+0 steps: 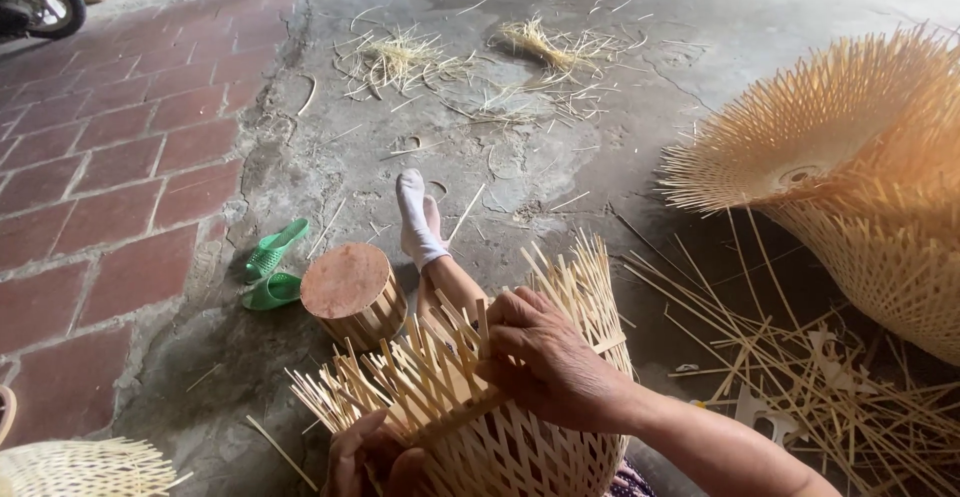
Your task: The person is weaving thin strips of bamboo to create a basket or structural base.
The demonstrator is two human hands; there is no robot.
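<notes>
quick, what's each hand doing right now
Left hand: closed on the lower strips of the woven basket.
Right hand: gripping the basket's upright strips.

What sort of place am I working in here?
Probably an open yard used for basket weaving: a cracked concrete floor strewn with straw, loose pale bamboo strips, and stacked woven bamboo baskets beside the half-woven basket in hand.

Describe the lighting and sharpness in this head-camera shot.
Head view: soft daylight, blown-out glare along the top right edge; the finished baskets glow warm, with dark shadow beneath. The right hand and the unfinished bamboo basket are sharp; the left hand is shaded and cropped.
</notes>
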